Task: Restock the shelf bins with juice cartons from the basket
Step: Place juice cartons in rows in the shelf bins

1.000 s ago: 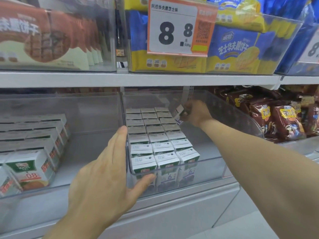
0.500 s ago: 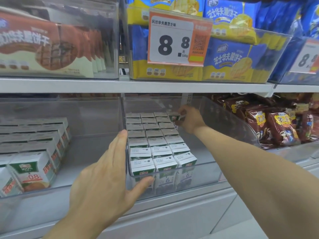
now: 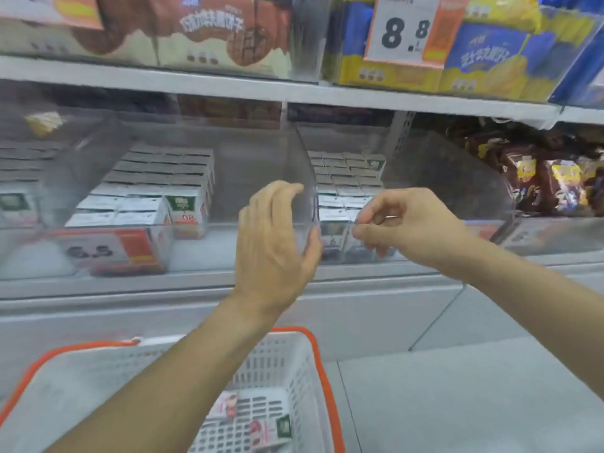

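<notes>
left hand: my left hand (image 3: 274,237) is up at the front left corner of the clear plastic shelf bin (image 3: 441,191), fingers loosely curved, gripping nothing
right hand: my right hand (image 3: 402,223) sits at the bin's front edge, fingers curled; whether it pinches the rim, cannot tell
bin contents: white-topped small juice cartons (image 3: 346,178) packed in rows inside
left neighbour: second clear bin (image 3: 228,158) with green-and-white cartons (image 3: 157,188)
below: white mesh basket with orange rim (image 3: 294,361) under my forearms, a few cartons (image 3: 258,426) lying in its bottom
above: white-and-orange price tag (image 3: 408,31)
</notes>
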Available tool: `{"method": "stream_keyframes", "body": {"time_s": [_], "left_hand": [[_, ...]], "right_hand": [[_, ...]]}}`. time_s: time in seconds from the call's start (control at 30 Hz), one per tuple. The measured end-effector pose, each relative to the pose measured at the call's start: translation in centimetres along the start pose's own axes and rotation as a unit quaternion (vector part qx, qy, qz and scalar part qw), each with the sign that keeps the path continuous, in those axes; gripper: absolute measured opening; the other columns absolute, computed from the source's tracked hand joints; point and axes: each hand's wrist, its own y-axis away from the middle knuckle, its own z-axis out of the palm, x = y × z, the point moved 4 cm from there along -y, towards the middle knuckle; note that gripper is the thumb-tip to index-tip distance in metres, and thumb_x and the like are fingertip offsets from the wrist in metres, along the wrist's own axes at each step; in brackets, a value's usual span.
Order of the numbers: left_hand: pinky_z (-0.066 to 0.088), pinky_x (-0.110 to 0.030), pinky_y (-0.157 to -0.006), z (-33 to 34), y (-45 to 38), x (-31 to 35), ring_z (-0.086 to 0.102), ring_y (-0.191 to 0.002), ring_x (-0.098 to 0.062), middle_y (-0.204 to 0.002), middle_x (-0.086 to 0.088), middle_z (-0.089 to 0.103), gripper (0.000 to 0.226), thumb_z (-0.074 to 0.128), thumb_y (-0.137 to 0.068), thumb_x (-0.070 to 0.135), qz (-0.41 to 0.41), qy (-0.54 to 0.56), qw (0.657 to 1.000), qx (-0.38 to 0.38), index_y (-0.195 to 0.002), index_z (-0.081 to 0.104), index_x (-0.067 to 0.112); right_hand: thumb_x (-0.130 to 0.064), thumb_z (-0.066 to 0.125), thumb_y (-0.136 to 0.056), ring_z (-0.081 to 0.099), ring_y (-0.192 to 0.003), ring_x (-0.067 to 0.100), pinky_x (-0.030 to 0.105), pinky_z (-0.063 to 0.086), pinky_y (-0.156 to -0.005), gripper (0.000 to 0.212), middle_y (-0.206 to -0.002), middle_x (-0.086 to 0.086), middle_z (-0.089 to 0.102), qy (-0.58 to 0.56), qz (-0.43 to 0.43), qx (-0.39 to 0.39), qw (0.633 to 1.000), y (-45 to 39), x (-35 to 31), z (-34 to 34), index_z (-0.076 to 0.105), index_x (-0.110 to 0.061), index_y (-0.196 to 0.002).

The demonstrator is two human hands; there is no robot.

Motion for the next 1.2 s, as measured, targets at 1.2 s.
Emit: {"method": "stream_keyframes", "body": {"time_s": [1.2], "left_hand": [[0.052, -0.034, -0.085, 6.3, 38.9, -25.2, 0.064, -0.099, -0.026, -0.104, -0.002, 0.057, 0.033, 0.081, -0.080, 0.017, -0.603, 0.087, 0.725, -0.323, -0.101, 0.055, 0.014]], "right_hand": [[-0.004, 0.067, -0.082, 0.043, -0.124, 0.031, 0.038, 0.043, -0.098, 0.054, -0.124, 0.009, 0.055, 0.475, 0.123, -0.413, 0.767, 8.0, 28.9, 37.7, 0.050, -0.011, -0.132]]}}
